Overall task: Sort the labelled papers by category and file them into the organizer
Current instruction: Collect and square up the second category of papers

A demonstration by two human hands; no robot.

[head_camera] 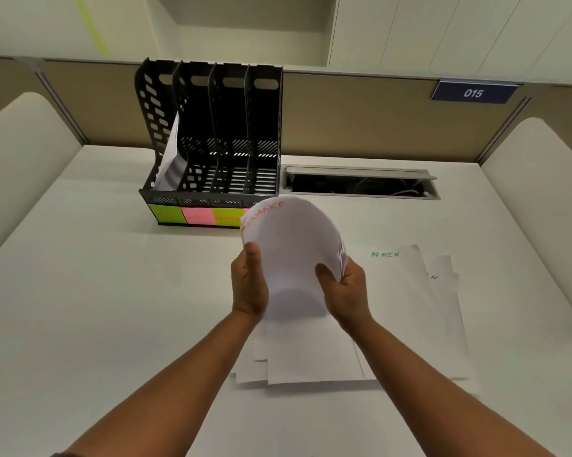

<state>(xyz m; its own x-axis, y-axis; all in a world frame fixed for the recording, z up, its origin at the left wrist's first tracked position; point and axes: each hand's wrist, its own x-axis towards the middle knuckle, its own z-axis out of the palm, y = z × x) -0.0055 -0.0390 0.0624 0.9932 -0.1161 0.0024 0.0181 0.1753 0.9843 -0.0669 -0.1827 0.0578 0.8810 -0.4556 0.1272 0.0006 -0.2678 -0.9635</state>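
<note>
Our two bare forearms reach up from the bottom edge over the white tabletop (96, 324). Both hands clamp one curled sheaf of white paper sheets (291, 258) headed FINANCE in red marker: our left hand (250, 285) grips its left edge with the thumb laid on the front, and our right hand (345, 291) grips its right edge, thumb on the front and fingers wrapped behind. We hold the sheaf raised off the tabletop, bowed outward, its top edge just in front of the black perforated plastic four-slot organizer (212, 133) and overlapping that organizer's front right corner.

Along the organizer's front lip we see coloured sticky notes (195, 216), green, pink and yellow-green, with writing too blurred to read apart from what looks like FINANCE on the third. A few white sheets (170, 163) lean in the organizer's leftmost slot; the other three slots show only their slatted floors.

Nearer us than the organizer, beneath our hands, lies a loose pile of overlapping white sheets (311, 361). Right of that pile, well to the right of the organizer's front, lie white sheets headed ADMIN in green (436, 308). Just right of the organizer sits a grey cable hatch (360, 181), open.
</note>
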